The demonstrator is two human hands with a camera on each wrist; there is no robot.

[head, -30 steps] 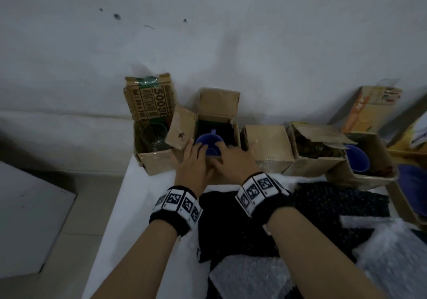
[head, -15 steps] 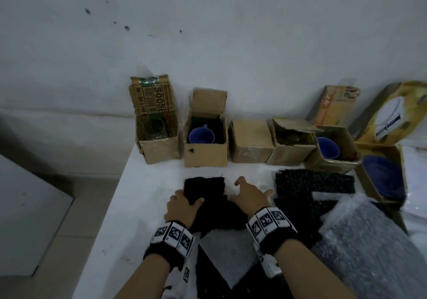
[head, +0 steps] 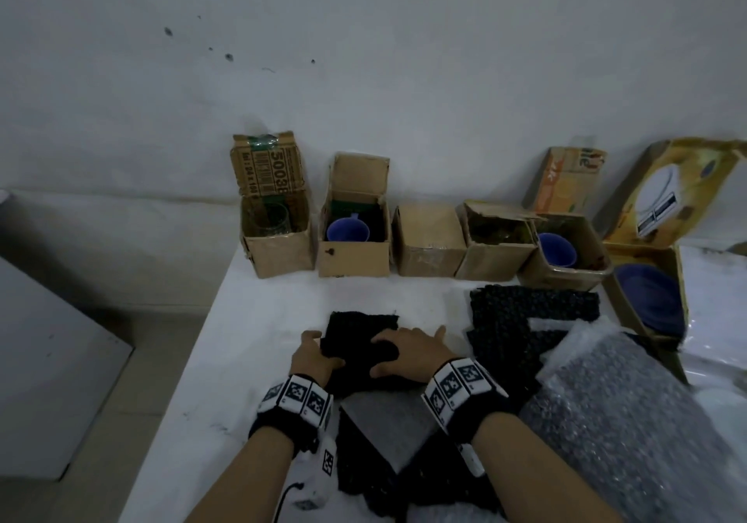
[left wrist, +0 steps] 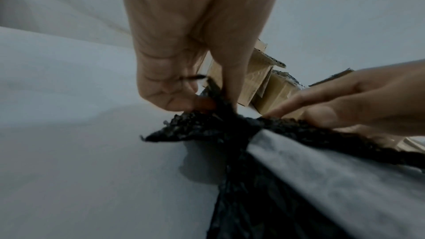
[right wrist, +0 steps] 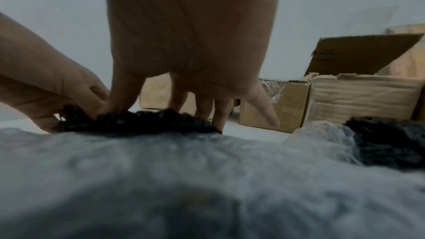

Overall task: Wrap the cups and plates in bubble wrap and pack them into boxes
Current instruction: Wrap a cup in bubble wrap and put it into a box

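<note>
A black bubble-wrap sheet [head: 359, 330] lies on the white table [head: 250, 344] in front of me. My left hand [head: 313, 357] pinches its left edge between thumb and fingers, as the left wrist view shows [left wrist: 207, 101]. My right hand [head: 408, 349] rests on top of the black sheet [right wrist: 138, 121] with fairly straight fingers [right wrist: 220, 115]. Along the wall stand open cartons: one with a glass [head: 269, 219], one with a blue cup [head: 347, 230], another blue cup [head: 557, 248] further right, and a blue plate [head: 646, 300] in a yellow box.
A closed carton [head: 430, 239] and a half-open one [head: 499, 254] stand between the cup boxes. More black wrap [head: 529, 308], a grey sheet [head: 388, 421] and a clear bubble-wrap heap [head: 630, 421] lie at my right. The table's left edge [head: 190, 377] drops to the floor.
Both hands drew back from the carton with the blue cup to the black sheet. The left hand has since closed on its left edge and the right hand slid onto its top.
</note>
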